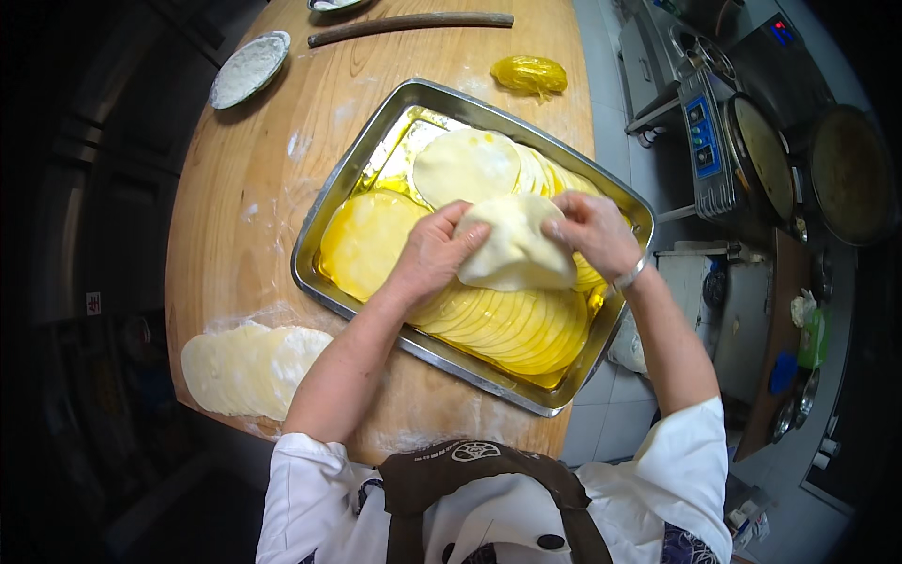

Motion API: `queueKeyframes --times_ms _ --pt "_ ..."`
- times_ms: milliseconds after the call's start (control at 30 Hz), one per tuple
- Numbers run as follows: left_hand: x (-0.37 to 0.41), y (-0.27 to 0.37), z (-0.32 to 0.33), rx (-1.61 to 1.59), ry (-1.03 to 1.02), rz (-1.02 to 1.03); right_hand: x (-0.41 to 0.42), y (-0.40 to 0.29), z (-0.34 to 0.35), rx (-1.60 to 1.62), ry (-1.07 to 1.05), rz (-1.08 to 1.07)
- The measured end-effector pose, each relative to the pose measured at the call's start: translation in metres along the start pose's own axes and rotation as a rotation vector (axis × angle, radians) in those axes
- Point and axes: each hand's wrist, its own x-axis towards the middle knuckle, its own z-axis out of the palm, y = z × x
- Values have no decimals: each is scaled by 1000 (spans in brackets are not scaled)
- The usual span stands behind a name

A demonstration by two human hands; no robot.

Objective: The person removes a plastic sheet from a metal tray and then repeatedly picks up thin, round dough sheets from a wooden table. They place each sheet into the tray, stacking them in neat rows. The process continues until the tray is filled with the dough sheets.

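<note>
My left hand and my right hand pinch a round, pale dough sheet by its two sides. It hangs over a deep rectangular metal tray, which stands askew on the wooden table. Yellow oil coats the tray's floor. Below the held sheet, a row of overlapping oiled dough rounds lies along the near side. A yellow, shiny round sits at the left end of that row. Behind my hands, a second overlapping row starts with a paler round. A metal bangle circles my right wrist.
Floured dough rounds overlap at the table's near left. A bowl of white flour, a wooden rolling pin and a yellow plastic-wrapped lump lie farther back on the wooden table. A round griddle stands across the floor at right.
</note>
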Motion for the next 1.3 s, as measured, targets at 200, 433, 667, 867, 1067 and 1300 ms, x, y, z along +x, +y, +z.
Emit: queueKeyframes --times_ms 200,433,667,867,1067,1300 --pt "43 8 -35 -245 207 -84 107 -22 10 -121 -35 -9" --pt "79 0 -62 -234 445 -157 169 -17 26 -239 22 -79" --pt "84 -7 -65 -226 467 -121 184 -6 38 -262 57 -224" --pt "75 -1 -63 272 516 -81 186 -5 41 -427 53 -324" --pt "59 -13 -78 959 610 251 152 4 65 -851 265 -721" --pt "-41 -8 -78 620 481 204 130 -34 93 -950 -171 -529"
